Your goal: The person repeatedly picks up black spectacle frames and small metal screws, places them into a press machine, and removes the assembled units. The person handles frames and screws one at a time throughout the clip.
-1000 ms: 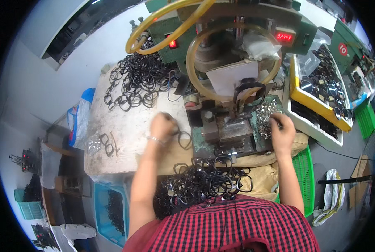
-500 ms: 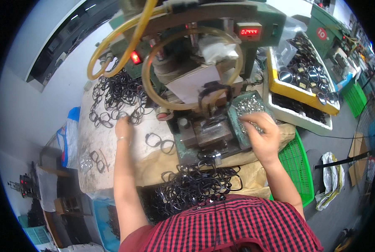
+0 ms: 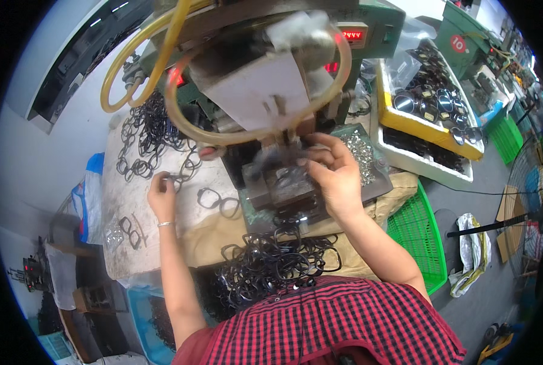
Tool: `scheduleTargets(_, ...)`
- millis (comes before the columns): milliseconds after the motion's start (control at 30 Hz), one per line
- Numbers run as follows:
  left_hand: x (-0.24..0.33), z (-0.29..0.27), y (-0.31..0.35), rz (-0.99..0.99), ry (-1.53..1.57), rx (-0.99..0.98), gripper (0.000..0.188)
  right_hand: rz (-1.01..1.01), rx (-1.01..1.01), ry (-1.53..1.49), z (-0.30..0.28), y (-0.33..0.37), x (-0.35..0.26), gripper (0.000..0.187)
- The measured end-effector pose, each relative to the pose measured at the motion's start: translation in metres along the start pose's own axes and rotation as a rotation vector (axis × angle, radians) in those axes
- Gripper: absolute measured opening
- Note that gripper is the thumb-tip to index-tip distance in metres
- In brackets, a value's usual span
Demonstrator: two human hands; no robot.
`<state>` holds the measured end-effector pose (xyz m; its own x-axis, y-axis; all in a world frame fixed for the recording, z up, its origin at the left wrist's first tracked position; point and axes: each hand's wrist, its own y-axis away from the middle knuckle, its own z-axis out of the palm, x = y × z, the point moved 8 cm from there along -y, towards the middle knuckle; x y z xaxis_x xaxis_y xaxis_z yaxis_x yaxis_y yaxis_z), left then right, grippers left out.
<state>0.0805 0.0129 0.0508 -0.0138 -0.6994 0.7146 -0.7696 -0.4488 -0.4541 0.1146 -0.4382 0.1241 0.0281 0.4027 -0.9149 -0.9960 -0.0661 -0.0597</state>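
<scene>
My left hand is on the white tabletop at the left, its fingertips closed on a black eyeglass frame at the near edge of a heap of such frames. At the green press machine, my right hand reaches in from the right. Its thumb and fingers are bent together beside the metal fixture; what lies between them is too small and blurred to make out. Just right of that hand is a green tray of small shiny metal parts. One separate eyeglass frame lies between my hands.
A tangled pile of black frames lies right in front of me. Yellow hoses loop before the press. Foam boxes with dark glasses and a green basket stand at the right. A blue bin is at lower left.
My right hand has moved left from above the tray of metal parts to the press fixture. My left hand stays by the heap. The view has shifted slightly.
</scene>
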Motion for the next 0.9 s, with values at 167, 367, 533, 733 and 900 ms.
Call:
scheduleTargets(167,-0.018,0.004,0.037,-0.494,0.81,0.095,0.026,-0.009,-0.024,-0.061,0.023,0.01,-0.013,0.048)
scheduleTargets(367,0.169,-0.048,0.06,-0.08,0.827,0.103,0.04,-0.335,0.03,0.859,-0.035,0.003,-0.062,0.033)
scheduleTargets(533,0.297,-0.003,0.09,0.295,0.772,-0.101,0.036,-0.441,0.379,1.654,-0.13,-0.029,-0.015,0.018)
scheduleTargets(733,0.327,0.056,0.079,0.175,0.728,-0.284,0.013,-0.542,0.35,1.495,-0.104,-0.01,-0.009,0.012)
scheduleTargets(900,0.331,0.067,0.073,0.164,0.7,-0.293,0.011,-0.415,0.367,1.241,-0.116,-0.016,-0.018,0.008)
